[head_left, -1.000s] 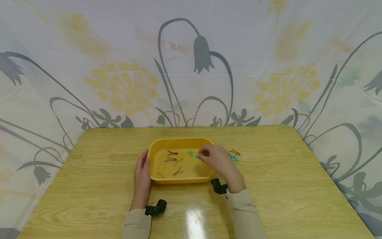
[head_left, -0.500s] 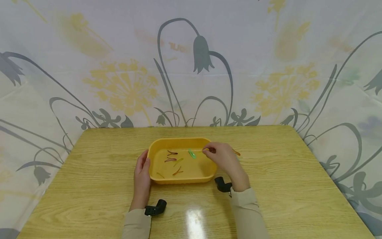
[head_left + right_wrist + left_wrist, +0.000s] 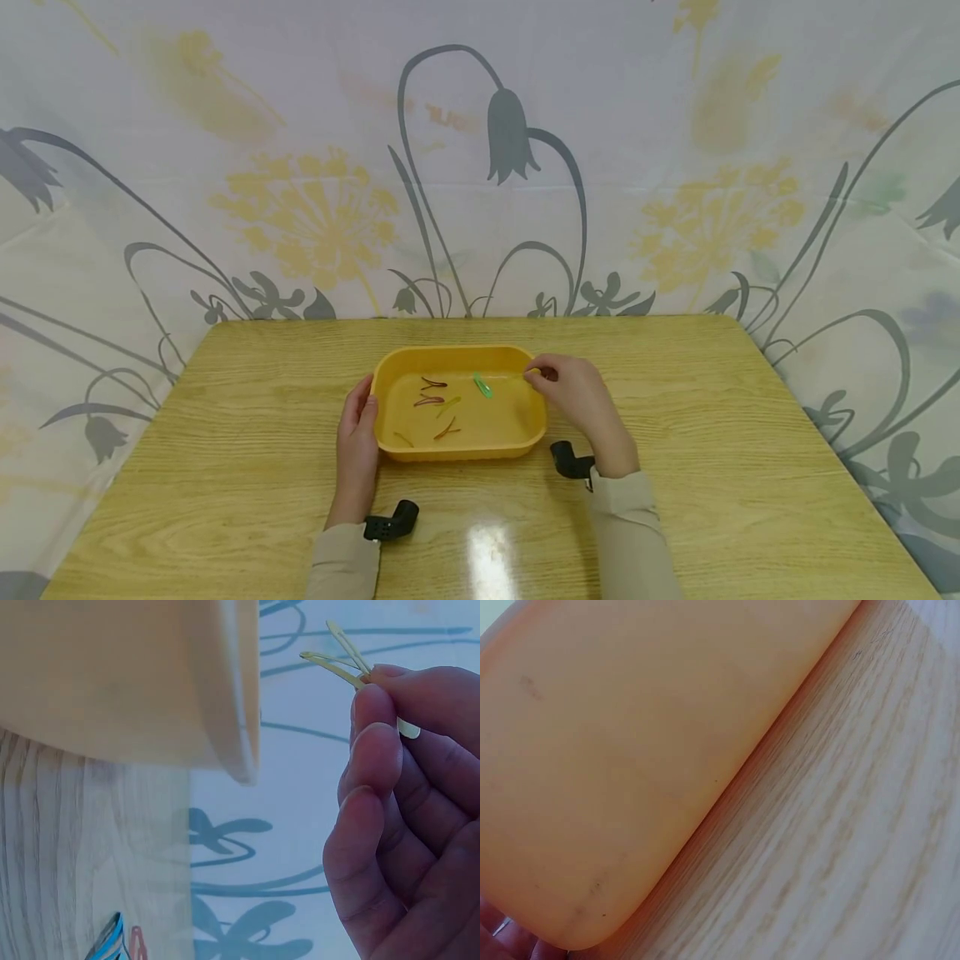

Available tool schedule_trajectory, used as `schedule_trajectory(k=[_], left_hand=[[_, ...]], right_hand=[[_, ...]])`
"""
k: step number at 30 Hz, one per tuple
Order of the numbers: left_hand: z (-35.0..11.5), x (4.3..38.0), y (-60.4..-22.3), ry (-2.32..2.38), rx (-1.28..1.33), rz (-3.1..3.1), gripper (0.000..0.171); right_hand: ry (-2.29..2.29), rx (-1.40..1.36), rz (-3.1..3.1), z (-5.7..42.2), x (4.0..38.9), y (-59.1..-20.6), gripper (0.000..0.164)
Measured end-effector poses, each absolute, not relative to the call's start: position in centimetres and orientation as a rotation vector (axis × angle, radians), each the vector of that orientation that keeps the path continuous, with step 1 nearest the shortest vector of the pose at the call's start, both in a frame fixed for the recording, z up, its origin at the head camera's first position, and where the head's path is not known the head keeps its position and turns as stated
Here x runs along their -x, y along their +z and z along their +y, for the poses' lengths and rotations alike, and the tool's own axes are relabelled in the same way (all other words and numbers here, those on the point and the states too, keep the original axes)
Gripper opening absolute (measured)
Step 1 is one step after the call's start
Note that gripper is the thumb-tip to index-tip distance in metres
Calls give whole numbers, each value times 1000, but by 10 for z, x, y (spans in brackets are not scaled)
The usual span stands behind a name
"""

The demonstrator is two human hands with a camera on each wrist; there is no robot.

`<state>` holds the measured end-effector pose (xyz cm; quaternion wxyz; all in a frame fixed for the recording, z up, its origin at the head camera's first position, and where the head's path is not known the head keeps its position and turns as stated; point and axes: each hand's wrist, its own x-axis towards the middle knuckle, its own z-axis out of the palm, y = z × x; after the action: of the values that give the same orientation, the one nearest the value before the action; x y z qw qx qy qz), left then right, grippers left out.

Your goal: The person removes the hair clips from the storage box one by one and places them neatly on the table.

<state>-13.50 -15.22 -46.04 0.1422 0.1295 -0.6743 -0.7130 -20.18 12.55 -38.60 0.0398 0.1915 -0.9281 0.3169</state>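
Observation:
On the wooden table stands a yellow plastic tray [image 3: 461,455]. My left hand [image 3: 357,433] grips its left end, thumb by the rim; in the left wrist view only some fingertips [image 3: 510,937] show at the tray's corner. Over the tray's right rim, my right hand [image 3: 577,396] pinches a spread yellow snap hair clip [image 3: 348,646] between thumb and fingers. Inside lie a green hair clip [image 3: 482,387], two dark red hair clips [image 3: 430,401], an orange hair clip [image 3: 447,430] and yellowish hair clips [image 3: 450,406].
A blue hair clip [image 3: 111,941] and a reddish hair clip [image 3: 137,943] lie on the table past the tray; the right hand hides them in the head view. A flower-printed curtain [image 3: 480,208] hangs behind the table. Each wrist wears a black camera mount [image 3: 392,521].
My right hand has drawn back to the right, from over the tray's inside to its right rim, still pinching the yellow clip. The left hand and tray stay put.

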Motion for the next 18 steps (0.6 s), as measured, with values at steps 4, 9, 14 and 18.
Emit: schedule_trajectory(k=[4,9,14,18], left_hand=[[-152,135,-461,-2054,-379,-1946,42],[-152,136,-460,-2041,-395,-1972,42],[-152,135,-459,-2040,-404,-1971,40],[-151,135,-460,-2047,-396,-1957,40]], right_hand=[[988,-578,-2839,131,202,-385,18],[1021,-550,-2833,137,203,-385,20],[1059,-530,-2833,141,204,-386,19],[1071,-522,-2834,143,205,-389,20]])
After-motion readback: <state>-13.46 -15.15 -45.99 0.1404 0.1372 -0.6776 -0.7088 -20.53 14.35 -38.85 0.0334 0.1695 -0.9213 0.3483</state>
